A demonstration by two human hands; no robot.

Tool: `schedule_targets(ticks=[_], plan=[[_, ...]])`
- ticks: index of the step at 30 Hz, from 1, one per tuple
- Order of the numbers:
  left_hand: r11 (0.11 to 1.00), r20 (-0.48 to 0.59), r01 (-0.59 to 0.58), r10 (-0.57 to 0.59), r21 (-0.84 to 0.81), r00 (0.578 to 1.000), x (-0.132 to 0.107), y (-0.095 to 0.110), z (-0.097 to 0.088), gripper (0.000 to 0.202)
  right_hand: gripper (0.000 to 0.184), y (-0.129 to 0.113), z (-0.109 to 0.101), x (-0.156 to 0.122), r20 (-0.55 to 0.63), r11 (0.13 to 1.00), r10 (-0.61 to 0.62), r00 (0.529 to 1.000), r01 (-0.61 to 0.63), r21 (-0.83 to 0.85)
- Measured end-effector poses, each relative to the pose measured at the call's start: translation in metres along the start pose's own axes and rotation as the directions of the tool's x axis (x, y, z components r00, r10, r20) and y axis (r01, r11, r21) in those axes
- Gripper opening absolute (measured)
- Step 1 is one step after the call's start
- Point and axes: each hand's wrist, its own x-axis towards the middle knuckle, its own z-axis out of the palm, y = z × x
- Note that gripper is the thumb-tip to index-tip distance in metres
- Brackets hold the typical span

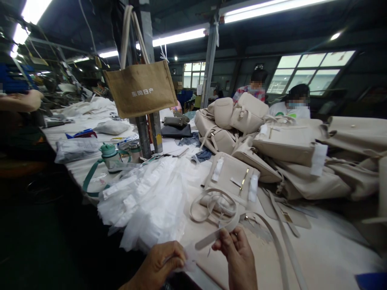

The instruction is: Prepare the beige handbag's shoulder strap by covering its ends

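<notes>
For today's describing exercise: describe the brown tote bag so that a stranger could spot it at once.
Start at the long white table, then find the dark post rising from it. The tote hangs there by pale handles: the only brown bag, with white lettering, unlike the cream bags piled on the table.

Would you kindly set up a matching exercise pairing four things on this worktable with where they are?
Things:
1. brown jute tote bag
2. beige leather strap end
3. green-capped drinking bottle
4. pile of white translucent plastic bags

Places:
A. pinched by the right hand
B. hanging on the pillar
C. just beyond the left hand
D. standing near the pillar's foot, left side

Pairs: 1-B, 2-A, 3-D, 4-C
</notes>
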Motion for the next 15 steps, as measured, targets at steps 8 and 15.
schedule_targets(ticks=[8, 15], plan=[[0.996, -0.066, 0.03, -0.024, 0.089, 0.998, 0.0, -0.006, 0.006, 0.029, 0.033, 0.005, 0.013, -0.013, 0.049, 0.998, 0.046, 0.998, -0.048, 0.043], [0.988, -0.159, 0.15, -0.155, -0.043, 0.975, 0.006, -0.008, 0.017, 0.035, 0.037, 0.013, 0.014, -0.015, 0.049, 0.99, 0.08, 0.996, -0.085, 0.114]])
